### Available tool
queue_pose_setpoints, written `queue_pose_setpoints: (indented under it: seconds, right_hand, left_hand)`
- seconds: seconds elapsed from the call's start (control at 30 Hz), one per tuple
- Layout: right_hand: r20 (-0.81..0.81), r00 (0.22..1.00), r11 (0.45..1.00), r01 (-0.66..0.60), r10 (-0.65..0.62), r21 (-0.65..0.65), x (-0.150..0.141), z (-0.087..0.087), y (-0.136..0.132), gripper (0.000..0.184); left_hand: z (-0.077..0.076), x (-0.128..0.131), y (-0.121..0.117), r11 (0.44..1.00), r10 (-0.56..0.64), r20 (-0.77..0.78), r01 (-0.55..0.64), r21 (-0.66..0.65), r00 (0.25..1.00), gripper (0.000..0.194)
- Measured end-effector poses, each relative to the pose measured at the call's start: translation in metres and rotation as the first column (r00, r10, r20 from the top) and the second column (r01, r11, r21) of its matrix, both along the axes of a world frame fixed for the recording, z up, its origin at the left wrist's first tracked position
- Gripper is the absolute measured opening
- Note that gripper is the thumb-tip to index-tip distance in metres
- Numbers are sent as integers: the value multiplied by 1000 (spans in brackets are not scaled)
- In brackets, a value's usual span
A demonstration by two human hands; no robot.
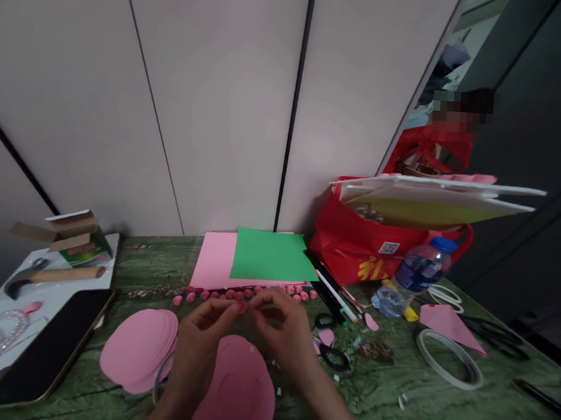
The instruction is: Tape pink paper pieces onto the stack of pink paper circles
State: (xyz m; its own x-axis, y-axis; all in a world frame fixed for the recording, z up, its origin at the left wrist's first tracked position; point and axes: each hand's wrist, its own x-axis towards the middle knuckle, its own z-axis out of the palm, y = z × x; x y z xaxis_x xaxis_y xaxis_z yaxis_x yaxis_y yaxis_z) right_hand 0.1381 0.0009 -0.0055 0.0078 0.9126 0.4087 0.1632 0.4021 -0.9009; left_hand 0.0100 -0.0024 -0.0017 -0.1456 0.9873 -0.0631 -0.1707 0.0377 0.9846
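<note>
My left hand (pixel 195 347) is closed in a pinch on a small pink paper roll (pixel 242 307) at its fingertips. Close beside it, my right hand (pixel 285 331) has its thumb and fingers curled together near the roll; whether they grip anything is too small to tell. Beneath both hands lies a large pink paper cutout (pixel 241 385) with rounded edges. A stack of similar pink cutouts (pixel 139 347) rests to the left, and part of a ring shows by my left wrist. Behind my fingers runs a row of small pink paper rolls (pixel 230 294).
Green paper (pixel 272 257) overlaps pink sheets at the back. Black-handled scissors (pixel 333 358), a tape roll (pixel 449 360), a water bottle (pixel 412 278) and a red bag (pixel 345 239) stand or lie rightward. Leftward are a phone (pixel 53 348), a hammer (pixel 67 274) and a small box (pixel 81 239).
</note>
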Motion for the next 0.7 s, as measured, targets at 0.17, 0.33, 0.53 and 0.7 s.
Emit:
queue_pose_setpoints:
  seconds: [0.17, 0.33, 0.53, 0.7]
  right_hand:
    - [58, 995, 995, -79, 76, 68, 9, 2, 5, 16]
    - [-62, 992, 992, -113, 110, -63, 5, -1, 5, 12]
    - [-315, 948, 989, -81, 39, -123, -9, -1, 0, 8]
    - [-232, 972, 995, -66, 47, -77, -9, 0, 0, 9]
  left_hand:
    - [5, -4, -2, 988, -80, -200, 104, 112, 977, 11]
    - [3, -3, -2, 967, -74, -321, 147, 210, 944, 9]
    - [-3, -2, 0, 952, 2, -287, 85, 293, 958, 12]
    - [-5, -2, 1, 961, 48, -252, 24, 277, 967, 17]
